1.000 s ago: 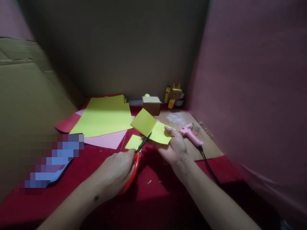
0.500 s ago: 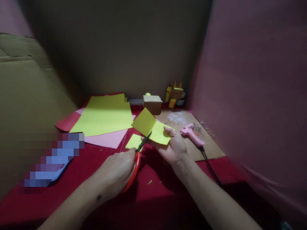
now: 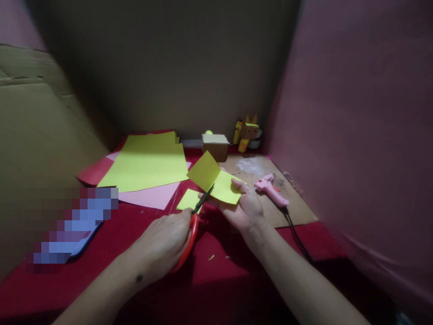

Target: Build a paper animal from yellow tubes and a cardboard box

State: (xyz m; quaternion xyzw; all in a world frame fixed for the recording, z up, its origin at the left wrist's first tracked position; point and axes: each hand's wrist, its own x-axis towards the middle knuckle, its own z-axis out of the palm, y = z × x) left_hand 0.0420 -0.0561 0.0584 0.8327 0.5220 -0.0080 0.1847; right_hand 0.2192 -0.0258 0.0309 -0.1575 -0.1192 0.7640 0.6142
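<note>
My left hand (image 3: 169,237) grips red-handled scissors (image 3: 193,237), their dark blades pointing up and to the right. The blades meet the lower edge of a yellow piece of paper (image 3: 227,186), at a crease or cut between its two square parts. That paper is pinched in my right hand (image 3: 248,205), thumb on top and fingers beneath. The paper's left part tilts upward. Below and left of it, a smaller yellow paper piece (image 3: 186,200) lies on the red cloth, partly behind the scissors.
Large yellow sheets (image 3: 149,164) lie over pink and red paper at the left. A pink glue gun (image 3: 272,192) rests on a cardboard sheet (image 3: 299,210), its cord running forward. Behind stand a small cardboard box (image 3: 215,148) and a yellow-legged cardboard figure (image 3: 248,132). A blurred blue object (image 3: 81,230) lies left.
The raised left part of the yellow paper has shifted slightly up and to the right. Both hands stay nearly where they were, with the scissors still at the paper.
</note>
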